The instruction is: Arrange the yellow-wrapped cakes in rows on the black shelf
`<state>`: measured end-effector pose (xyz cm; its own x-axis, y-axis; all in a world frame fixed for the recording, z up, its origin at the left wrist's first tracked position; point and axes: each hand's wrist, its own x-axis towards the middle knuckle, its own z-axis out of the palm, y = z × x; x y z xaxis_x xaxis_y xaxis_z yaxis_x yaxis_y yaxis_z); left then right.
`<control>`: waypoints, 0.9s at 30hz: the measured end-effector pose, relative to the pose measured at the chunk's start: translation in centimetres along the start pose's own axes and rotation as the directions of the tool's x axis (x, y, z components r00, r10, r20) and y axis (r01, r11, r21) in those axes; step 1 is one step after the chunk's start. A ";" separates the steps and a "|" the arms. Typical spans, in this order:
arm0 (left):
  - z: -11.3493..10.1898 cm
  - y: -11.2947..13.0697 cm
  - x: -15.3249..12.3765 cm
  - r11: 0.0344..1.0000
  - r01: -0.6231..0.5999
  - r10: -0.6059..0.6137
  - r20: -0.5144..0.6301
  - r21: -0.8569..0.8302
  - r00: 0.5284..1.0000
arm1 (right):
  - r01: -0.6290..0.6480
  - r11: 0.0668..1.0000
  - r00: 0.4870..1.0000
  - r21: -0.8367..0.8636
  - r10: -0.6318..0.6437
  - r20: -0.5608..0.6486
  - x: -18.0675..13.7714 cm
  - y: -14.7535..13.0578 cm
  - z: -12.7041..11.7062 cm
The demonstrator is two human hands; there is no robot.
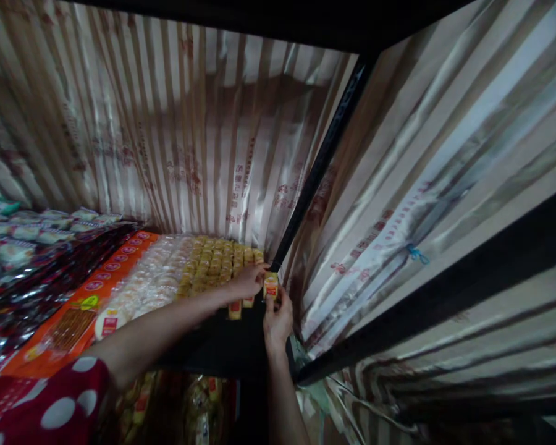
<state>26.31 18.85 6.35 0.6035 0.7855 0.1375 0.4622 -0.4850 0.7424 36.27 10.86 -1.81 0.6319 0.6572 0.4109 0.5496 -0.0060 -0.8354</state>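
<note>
A small yellow snack packet (pixel 271 284) with a red label is held upright at the right end of the shelf, beside the black post. My right hand (pixel 278 321) pinches it from below, thumb and fingers closed on its lower edge. At the packet's upper left side, my left hand (pixel 250 282) has its fingertips closed on it. Rows of matching yellow packets (pixel 213 262) are lined up just behind and left of my left hand. Two packets with red labels (pixel 235 309) stick out at the front of these rows, below my left wrist.
Clear-wrapped white packets (pixel 155 272), an orange pack (pixel 74 321) and dark shiny packs (pixel 60 278) fill the shelf leftward. The black shelf board (pixel 199 346) shows in front. A slanting black post (pixel 322 161) and striped plastic sheeting (pixel 189 123) bound the space. More packets (pixel 204 408) lie below.
</note>
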 end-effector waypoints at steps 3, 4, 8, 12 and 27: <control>-0.9 -0.6 2.2 0.999 -0.004 0.002 0.044 0.035 0.999 | 0.011 1.000 1.000 -0.015 -0.011 -0.020 2.0 0.8 1.6; -1.1 -0.9 2.7 0.998 -0.001 -0.002 0.051 0.057 0.999 | 0.011 1.000 1.000 -0.024 -0.011 -0.012 2.5 1.1 2.1; -1.4 -1.9 4.3 0.981 -0.005 -0.014 0.097 0.195 0.995 | -0.004 0.999 0.998 -0.037 0.006 0.065 3.7 2.4 4.0; -0.9 -3.1 5.3 0.961 0.021 -0.052 0.104 0.274 0.993 | -0.030 0.998 0.992 -0.051 0.035 0.117 4.4 3.9 5.4; 0.0 -4.5 5.8 0.915 -0.182 0.153 0.108 0.361 0.982 | 0.013 0.980 0.997 -0.197 0.003 0.083 5.1 6.0 7.7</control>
<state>27.73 25.60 3.77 0.7339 0.6558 0.1773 0.5474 -0.7254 0.4173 38.58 20.00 -7.49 0.5864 0.7171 0.3766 0.6545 -0.1457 -0.7419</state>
